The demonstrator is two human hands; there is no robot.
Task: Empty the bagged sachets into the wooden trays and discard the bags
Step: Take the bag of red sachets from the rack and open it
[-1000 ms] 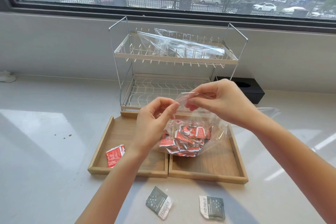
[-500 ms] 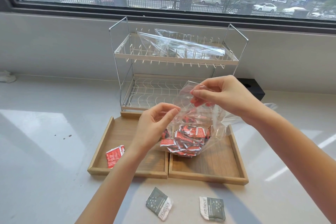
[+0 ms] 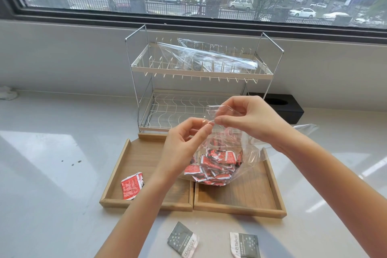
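A clear plastic bag (image 3: 249, 153) full of red sachets (image 3: 213, 165) hangs over the seam between two wooden trays, its bottom resting on them. My left hand (image 3: 184, 144) pinches the bag's top edge from the left. My right hand (image 3: 251, 119) grips the top edge from the right, both at the bag's mouth. The left tray (image 3: 117, 174) holds one loose red sachet (image 3: 132, 185). Apart from the bag's bottom, the right tray (image 3: 272, 176) holds nothing.
A two-tier wire rack (image 3: 201, 77) stands behind the trays with another clear bag (image 3: 209, 56) on its top shelf. A black box (image 3: 282, 109) sits right of it. Two grey sachets (image 3: 183, 241) (image 3: 245, 244) lie on the white counter in front of the trays.
My right hand has dropped slightly and my left hand has risen to meet it at the bag's top edge. The bag still hangs over the trays.
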